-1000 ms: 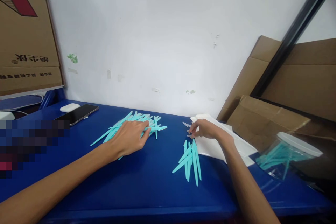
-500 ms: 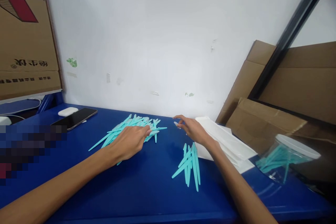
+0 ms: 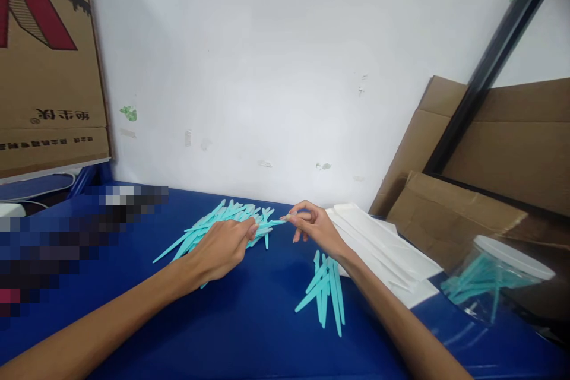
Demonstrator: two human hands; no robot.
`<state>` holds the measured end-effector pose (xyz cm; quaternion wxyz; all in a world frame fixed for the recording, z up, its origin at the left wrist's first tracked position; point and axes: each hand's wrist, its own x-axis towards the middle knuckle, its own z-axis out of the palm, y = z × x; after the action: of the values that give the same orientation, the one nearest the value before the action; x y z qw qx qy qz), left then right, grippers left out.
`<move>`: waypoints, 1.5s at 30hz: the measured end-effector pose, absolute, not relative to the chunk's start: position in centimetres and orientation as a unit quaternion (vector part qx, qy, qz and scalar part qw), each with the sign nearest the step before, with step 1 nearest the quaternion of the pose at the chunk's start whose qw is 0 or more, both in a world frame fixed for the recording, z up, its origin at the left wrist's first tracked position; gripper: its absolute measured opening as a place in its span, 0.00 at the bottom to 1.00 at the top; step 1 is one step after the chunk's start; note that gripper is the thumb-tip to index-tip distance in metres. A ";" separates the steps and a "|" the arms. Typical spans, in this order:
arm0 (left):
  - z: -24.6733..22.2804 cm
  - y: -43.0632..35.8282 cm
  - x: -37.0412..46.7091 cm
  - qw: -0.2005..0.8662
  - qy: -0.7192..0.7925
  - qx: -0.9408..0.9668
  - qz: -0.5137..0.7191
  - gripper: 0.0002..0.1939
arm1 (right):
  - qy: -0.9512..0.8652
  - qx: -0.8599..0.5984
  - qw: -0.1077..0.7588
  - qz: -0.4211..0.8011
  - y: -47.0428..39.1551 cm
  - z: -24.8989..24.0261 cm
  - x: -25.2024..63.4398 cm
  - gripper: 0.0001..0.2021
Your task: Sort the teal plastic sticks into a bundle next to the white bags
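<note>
A pile of slim turquoise plastic sticks (image 3: 200, 227), which look like eyebrow razors with pale, clear ends, lies on the blue table. My left hand (image 3: 225, 246) is closed over the pile's right part, with several razors under and between its fingers; its palm hides how many. At the right edge of the pile, my right hand (image 3: 314, 228) pinches the tip of one razor (image 3: 276, 222) between thumb and index finger, the other fingers loosely curled. A smaller fanned group of razors (image 3: 324, 291) lies below my right hand, nearer the table's front.
White paper or plastic sheets (image 3: 378, 246) lie right of my right forearm. A clear jar with a white lid (image 3: 512, 258), holding more razors, rests tilted at the far right. Cardboard (image 3: 454, 208) leans behind it. A printed carton (image 3: 53, 83) stands at left, and a white wall (image 3: 285, 71) closes the back.
My right hand, earlier apart from the pile with fingers spread, has moved left and now pinches one razor's tip. My left hand stays on the pile. The view has shifted slightly.
</note>
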<state>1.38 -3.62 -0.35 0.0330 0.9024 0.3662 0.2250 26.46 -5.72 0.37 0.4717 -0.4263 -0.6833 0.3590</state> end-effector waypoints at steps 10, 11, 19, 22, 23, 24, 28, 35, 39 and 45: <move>-0.4 -4.1 1.7 0.042 0.360 0.897 0.253 0.20 | -0.673 -0.419 0.458 0.402 -5.9 0.0 26.2 0.18; -0.5 -4.1 1.7 0.033 0.354 0.901 0.249 0.20 | -0.679 -0.415 0.451 0.404 -6.0 0.0 26.1 0.18; -0.3 -3.8 1.6 -0.008 0.331 0.916 0.228 0.17 | -0.697 -0.410 0.442 0.388 -6.2 0.1 25.7 0.16; -0.3 -3.7 1.8 -0.008 0.333 0.914 0.231 0.18 | -0.714 -0.436 0.405 0.368 -6.3 1.2 26.3 0.17; -0.3 -3.6 1.8 -0.010 0.338 0.912 0.231 0.18 | -0.717 -0.450 0.391 0.361 -6.4 1.7 26.8 0.19; -0.3 -3.5 1.8 -0.017 0.350 0.908 0.231 0.19 | -0.718 -0.465 0.378 0.354 -6.5 2.2 27.3 0.21; -0.3 -2.8 1.5 -0.080 0.423 0.875 0.223 0.19 | -0.746 -0.492 0.274 0.354 -7.2 4.3 29.8 0.20; -0.2 -1.9 0.8 -0.131 0.463 0.857 0.184 0.16 | -0.792 -0.441 0.005 0.423 -7.7 3.8 31.0 0.22; -0.8 -1.7 0.9 -0.140 0.460 0.857 0.183 0.15 | -0.809 -0.446 -0.004 0.383 -7.3 2.6 30.4 0.20; -1.2 -1.5 0.8 -0.141 0.474 0.853 0.168 0.15 | -0.835 -0.413 0.030 0.363 -6.9 1.7 29.6 0.16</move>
<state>0.77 -1.51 -1.21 -0.1415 0.8529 0.4736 0.1680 29.62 -6.94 1.70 0.0297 -0.4128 -0.8349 0.3629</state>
